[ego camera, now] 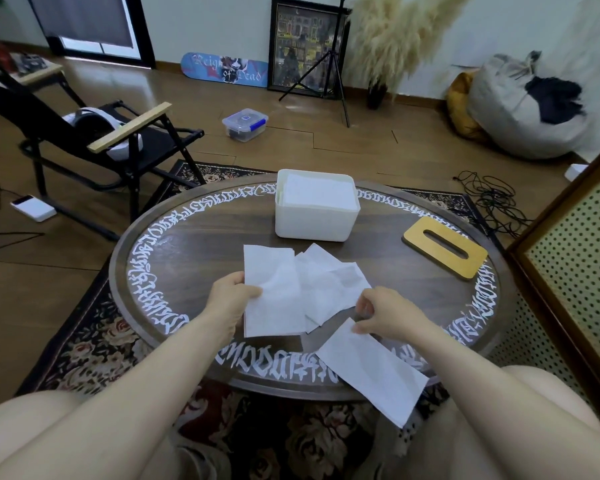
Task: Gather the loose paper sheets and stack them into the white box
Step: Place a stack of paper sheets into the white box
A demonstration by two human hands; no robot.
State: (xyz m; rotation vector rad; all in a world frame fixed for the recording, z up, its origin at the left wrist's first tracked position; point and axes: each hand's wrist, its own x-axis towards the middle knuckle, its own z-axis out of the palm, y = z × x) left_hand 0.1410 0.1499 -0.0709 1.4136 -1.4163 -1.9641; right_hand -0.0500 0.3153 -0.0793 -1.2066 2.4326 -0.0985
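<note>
Several loose white paper sheets (321, 285) lie overlapping in the middle of the round dark table (194, 244). My left hand (231, 297) pinches the left edge of the largest sheet (274, 292). A separate sheet (373, 370) hangs over the table's near edge, and my right hand (383, 315) pinches its upper corner. The white box (314, 220) stands at the far side of the table, open on top, with a stack of white sheets inside.
A yellow wooden lid (444, 252) with a long slot lies on the table's right. A black folding chair (94, 140) stands to the left and a perforated panel (579, 258) to the right. My knees are below the table's near edge.
</note>
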